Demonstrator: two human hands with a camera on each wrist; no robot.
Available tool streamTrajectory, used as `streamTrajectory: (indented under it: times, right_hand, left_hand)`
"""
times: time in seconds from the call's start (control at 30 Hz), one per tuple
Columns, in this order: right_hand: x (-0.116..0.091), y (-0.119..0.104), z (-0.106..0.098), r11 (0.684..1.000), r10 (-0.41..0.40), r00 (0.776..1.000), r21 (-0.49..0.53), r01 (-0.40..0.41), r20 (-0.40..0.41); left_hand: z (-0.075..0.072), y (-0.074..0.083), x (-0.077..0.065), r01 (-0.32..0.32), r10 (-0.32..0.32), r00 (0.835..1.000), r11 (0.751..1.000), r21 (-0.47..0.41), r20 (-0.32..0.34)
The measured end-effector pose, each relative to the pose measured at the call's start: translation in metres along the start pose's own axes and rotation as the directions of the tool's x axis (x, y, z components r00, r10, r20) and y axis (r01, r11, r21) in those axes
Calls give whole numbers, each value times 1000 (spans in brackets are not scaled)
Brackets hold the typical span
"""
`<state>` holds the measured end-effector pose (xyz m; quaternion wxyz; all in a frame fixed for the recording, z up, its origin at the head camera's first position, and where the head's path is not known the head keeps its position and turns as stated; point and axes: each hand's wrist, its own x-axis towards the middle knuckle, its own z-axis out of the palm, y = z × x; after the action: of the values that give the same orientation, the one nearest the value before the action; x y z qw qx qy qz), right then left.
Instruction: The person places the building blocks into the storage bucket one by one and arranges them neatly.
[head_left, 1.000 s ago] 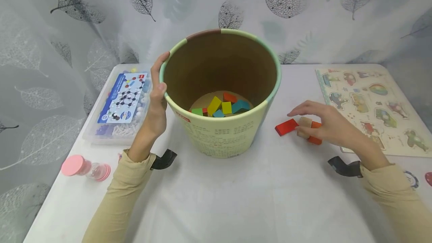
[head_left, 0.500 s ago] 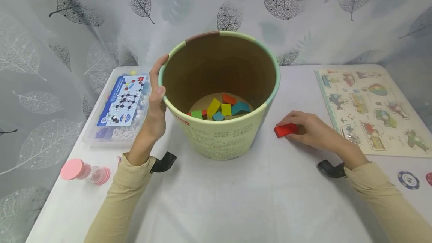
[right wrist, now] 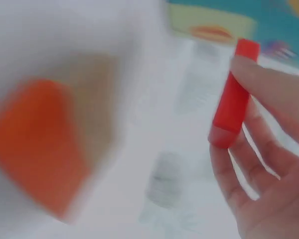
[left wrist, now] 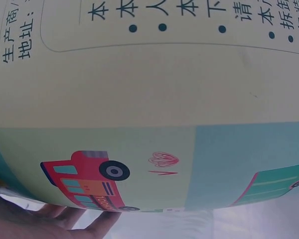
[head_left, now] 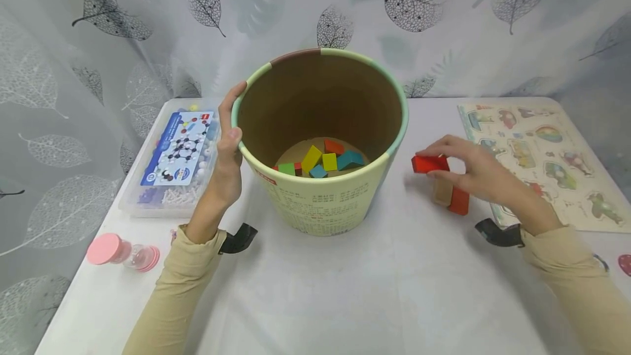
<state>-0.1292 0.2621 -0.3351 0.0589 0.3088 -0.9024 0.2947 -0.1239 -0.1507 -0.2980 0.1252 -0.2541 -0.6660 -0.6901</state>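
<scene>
My left hand (head_left: 228, 163) grips the left side of a tall, pale-green bucket (head_left: 320, 201), thumb at its rim; in the left wrist view the fingers (left wrist: 97, 224) lie along the printed outer wall. Between thumb and fingers my right hand (head_left: 475, 171) pinches a red rectangular block (head_left: 430, 164), raised over the table to the right of the bucket. Just below that hand, a plain wooden block (head_left: 443, 193) and an orange-red block (head_left: 459, 202) sit side by side on the table, partly covered by it. Several coloured blocks (head_left: 329, 162) lie on the bucket's floor.
A clear case of molecule-model parts (head_left: 172, 196) stands left of the bucket, with a pink-capped hourglass-shaped item (head_left: 123, 251) in front. A wooden picture-puzzle board (head_left: 529, 130) lies at the right. A red chip (head_left: 626, 264) is at the right edge. A leaf-print curtain (head_left: 296, 10) hangs behind.
My right hand moved left to the red block on the table, took hold of it and lifted it slightly back and right. The left hand stays on the bucket.
</scene>
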Motion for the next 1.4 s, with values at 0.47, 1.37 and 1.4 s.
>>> streamTrajectory:
  times: [0.47,1.37,1.4]
  right_hand:
    - [69,-83,-77,993,-115,940,-52,103,-321]
    - [116,-130,-53,927,-338,917,93,363,-210]
    - [115,-130,-55,928,-341,917,83,364,-210]
  left_hand:
    - [-1,0,0,1,-1,1000,1000,3,3]
    - [0,0,0,7,-7,1000,1000,-4,1]
    - [-1,0,0,7,-7,1000,1000,-3,-1]
